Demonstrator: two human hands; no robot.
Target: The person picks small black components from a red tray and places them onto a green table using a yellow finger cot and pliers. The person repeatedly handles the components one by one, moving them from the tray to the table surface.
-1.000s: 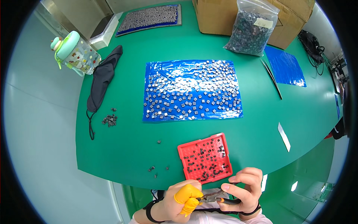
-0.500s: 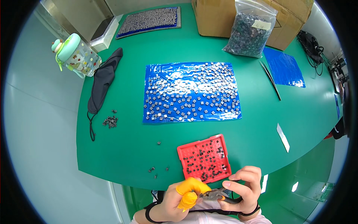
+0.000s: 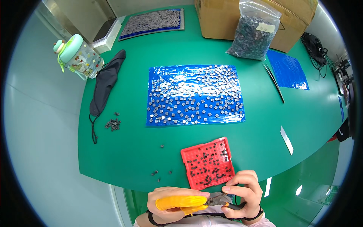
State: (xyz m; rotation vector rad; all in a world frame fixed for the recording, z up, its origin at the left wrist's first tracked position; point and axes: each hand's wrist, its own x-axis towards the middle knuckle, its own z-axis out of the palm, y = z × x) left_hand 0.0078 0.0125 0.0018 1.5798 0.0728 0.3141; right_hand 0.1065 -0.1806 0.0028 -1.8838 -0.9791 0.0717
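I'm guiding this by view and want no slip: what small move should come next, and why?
I'd probably steady the left hand and check finger clearance before squeezing the pliers: their tips sit right at the yellow finger covers, the right hand has the handles, and anything pinched there is hidden.

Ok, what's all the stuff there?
Pliers: 1, black-orange, bottom
Tray: 1, red, front
Tray bits: many, black, inside
Large sheet: 1, blue, centre
Squares: many, silver, on it
Smaller sheet: 1, blue, right
Loose bits: many, dark, left
Bottle: 1, green-clear, left
Cloth item: 1, black, left
Container: 1, white, back
Board: 1, grey, back
Carton: 1, brown, back
Bag: 1, clear, back
Tweezers: 1, dark, right
Strip: 1, white, right
Cables: several, black, right
Table: 1, green, underneath
Left grip: 1, yellow-wrapped, at pliers
Right grip: 1, bare, on pliers
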